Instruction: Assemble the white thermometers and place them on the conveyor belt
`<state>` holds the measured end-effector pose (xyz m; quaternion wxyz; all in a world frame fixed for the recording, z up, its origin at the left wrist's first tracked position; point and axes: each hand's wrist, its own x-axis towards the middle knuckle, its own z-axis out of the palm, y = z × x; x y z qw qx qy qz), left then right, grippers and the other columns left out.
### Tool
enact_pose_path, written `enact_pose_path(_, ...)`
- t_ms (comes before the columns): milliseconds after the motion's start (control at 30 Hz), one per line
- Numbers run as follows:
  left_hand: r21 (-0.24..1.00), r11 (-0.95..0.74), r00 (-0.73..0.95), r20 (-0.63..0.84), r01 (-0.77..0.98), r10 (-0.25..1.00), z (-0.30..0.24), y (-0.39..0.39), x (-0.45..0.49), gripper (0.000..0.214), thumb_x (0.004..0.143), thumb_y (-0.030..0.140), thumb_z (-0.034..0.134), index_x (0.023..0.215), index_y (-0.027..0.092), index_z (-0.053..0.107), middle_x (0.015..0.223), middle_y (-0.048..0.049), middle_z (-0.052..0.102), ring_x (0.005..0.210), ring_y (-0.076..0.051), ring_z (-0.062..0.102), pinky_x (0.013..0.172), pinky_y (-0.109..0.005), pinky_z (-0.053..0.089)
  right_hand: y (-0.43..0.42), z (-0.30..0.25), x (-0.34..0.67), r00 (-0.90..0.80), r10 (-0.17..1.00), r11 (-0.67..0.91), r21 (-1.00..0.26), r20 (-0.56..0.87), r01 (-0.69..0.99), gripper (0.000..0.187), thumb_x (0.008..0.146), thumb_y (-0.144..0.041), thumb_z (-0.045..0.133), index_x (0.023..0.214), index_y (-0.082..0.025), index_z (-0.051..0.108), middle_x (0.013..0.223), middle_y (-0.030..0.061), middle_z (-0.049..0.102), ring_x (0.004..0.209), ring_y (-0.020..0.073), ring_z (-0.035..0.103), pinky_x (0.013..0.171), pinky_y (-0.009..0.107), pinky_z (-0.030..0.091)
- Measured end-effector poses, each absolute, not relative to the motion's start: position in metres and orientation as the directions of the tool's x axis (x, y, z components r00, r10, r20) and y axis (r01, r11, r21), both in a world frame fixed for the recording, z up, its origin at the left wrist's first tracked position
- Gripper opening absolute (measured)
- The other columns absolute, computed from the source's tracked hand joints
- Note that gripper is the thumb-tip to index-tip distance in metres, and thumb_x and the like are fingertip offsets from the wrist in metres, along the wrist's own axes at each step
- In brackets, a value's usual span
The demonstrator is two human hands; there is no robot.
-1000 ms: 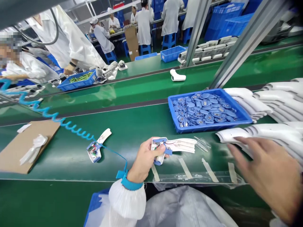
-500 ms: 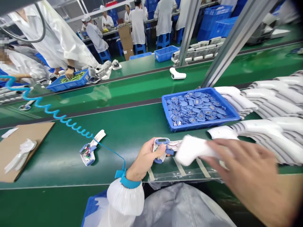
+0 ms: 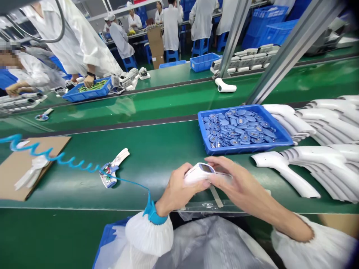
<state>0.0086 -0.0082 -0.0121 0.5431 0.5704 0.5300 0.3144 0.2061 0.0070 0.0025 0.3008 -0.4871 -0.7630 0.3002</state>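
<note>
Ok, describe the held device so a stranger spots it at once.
Find the near green bench, then its tray of blue parts. Nearer the camera, the left hand and right hand hold the white device. Its dark screen sets it apart from the white shells at right.

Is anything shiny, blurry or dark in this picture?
Head view: pale glare on the far conveyor belt; head view: right sleeve blurred at its outer end; head view: dark upper right corner, dark screen on the white handheld device.

On the green bench (image 3: 157, 149): blue tray (image 3: 249, 148), white shells (image 3: 272, 159), cardboard (image 3: 8, 181), opened device (image 3: 109, 180), probably tape (image 3: 216, 197).
</note>
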Motion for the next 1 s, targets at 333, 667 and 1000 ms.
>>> enact_pose_path(333,0.759,-0.103,0.234,-0.066,0.643,0.97,-0.003,-0.018,0.022,0.025,0.082,0.027,0.064,0.105,0.017,0.067,0.082,-0.0105,0.073,0.067,-0.026,0.066,0.061,-0.034,0.041,0.016,0.004,0.143,-0.162,0.823,0.455,-0.461,0.545,0.762,0.052,0.104,-0.036,0.045,0.054,-0.02,0.044,0.053,-0.0011,0.049,0.049,0.0096,0.042,0.053,0.031,0.025)
enact_pose_path(667,0.763,-0.002,0.136,-0.113,0.647,0.984,-0.021,-0.028,0.036,0.023,0.085,0.032,0.065,0.101,0.018,0.058,0.086,-0.0116,0.07,0.072,-0.026,0.065,0.06,-0.033,0.037,0.018,0.003,0.145,-0.048,0.91,0.32,-0.623,0.413,0.714,0.054,0.103,-0.043,0.043,0.054,-0.022,0.049,0.053,-0.0005,0.053,0.05,0.0113,0.045,0.056,0.03,0.03)
enact_pose_path(1000,0.607,-0.086,0.08,0.037,0.79,0.996,0.011,-0.013,-0.052,0.029,0.088,0.029,0.071,0.114,0.022,0.061,0.107,-0.0033,0.072,0.094,-0.023,0.066,0.082,-0.033,0.047,0.126,0.018,0.227,-0.356,0.885,0.448,-0.345,0.299,0.825,0.024,0.096,-0.026,0.054,0.106,-0.018,0.075,0.102,0.0084,0.077,0.087,0.0235,0.069,0.08,0.036,0.05)
